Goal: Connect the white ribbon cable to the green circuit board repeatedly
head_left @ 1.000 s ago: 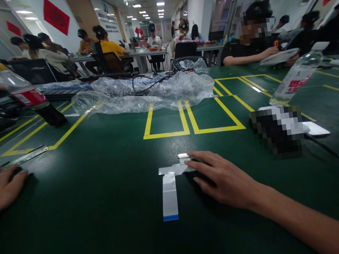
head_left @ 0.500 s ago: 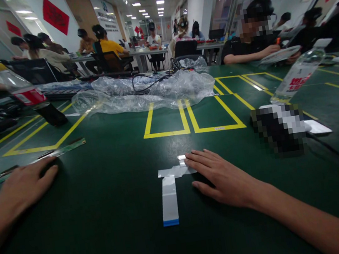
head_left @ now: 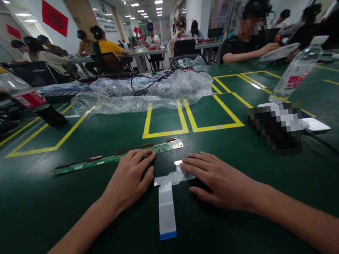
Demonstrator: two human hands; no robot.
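My left hand [head_left: 132, 175] rests with its fingers over a long, narrow green circuit board [head_left: 82, 166], which has brownish tabs along its far edge. Its thumb is apart from the fingers and on the near side of the board. Nearer to me lies a white flat ribbon cable [head_left: 166, 209] with a blue end; its upper part bends sideways towards my right hand. My right hand [head_left: 219, 181] lies palm down, fingers stretched out, with the fingertips on the cable's upper part by a small shiny end. Those fingers hide some of the cable.
Crumpled clear plastic wrap [head_left: 151, 89] with black cords lies across the far side. A cola bottle [head_left: 31, 100] stands left, a water bottle [head_left: 298, 71] right. Near it sits a blurred dark object [head_left: 277, 128] with a cable. A co-worker [head_left: 248, 40] sits across the green table [head_left: 94, 247].
My left hand has come from the far left to the middle, and the circuit board has moved right with it. My right hand and the ribbon cable are nearly where they were.
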